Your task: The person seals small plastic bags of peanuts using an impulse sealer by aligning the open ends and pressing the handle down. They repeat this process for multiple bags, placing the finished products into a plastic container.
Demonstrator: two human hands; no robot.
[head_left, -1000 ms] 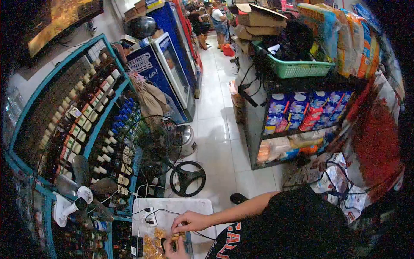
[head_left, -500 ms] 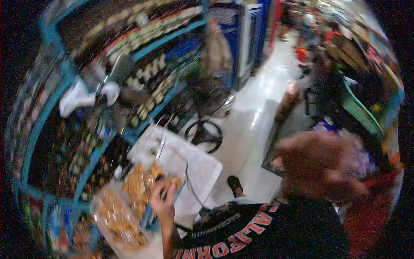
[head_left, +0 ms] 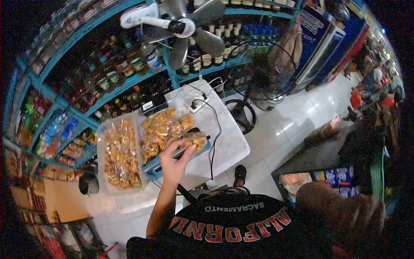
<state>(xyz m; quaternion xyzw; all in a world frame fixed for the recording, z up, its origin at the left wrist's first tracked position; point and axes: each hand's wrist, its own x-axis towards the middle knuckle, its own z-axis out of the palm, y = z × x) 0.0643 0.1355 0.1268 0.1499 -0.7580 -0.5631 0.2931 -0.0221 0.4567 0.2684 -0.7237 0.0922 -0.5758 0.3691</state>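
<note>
My left hand (head_left: 174, 159) reaches over the table from the lower left, thumb and fingers closed on a small clear packet of golden-brown snacks (head_left: 198, 141). Just beyond it lie several similar snack packets (head_left: 161, 129), heaped in a container with a blue side (head_left: 154, 172). Left of these stands a clear plastic tub (head_left: 140, 183) filled with more bagged snacks (head_left: 120, 155). On the right, a dark, blurred shape, seemingly my right hand or forearm (head_left: 340, 211), is close to the camera. Its fingers cannot be made out.
The white table (head_left: 235, 149) carries an extension socket (head_left: 198, 104) with a black cord (head_left: 217, 129). A fan with grey blades (head_left: 186, 28) hangs ahead, and a standing fan (head_left: 263, 69) is beyond the table. Blue shelves (head_left: 125, 88) hold bottles. A tiled aisle (head_left: 297, 116) runs right.
The view has swung left and sharpened, bringing more shelves and floor into sight. My left hand now shows a snack packet in its fingers. The blurred shape at right sits lower.
</note>
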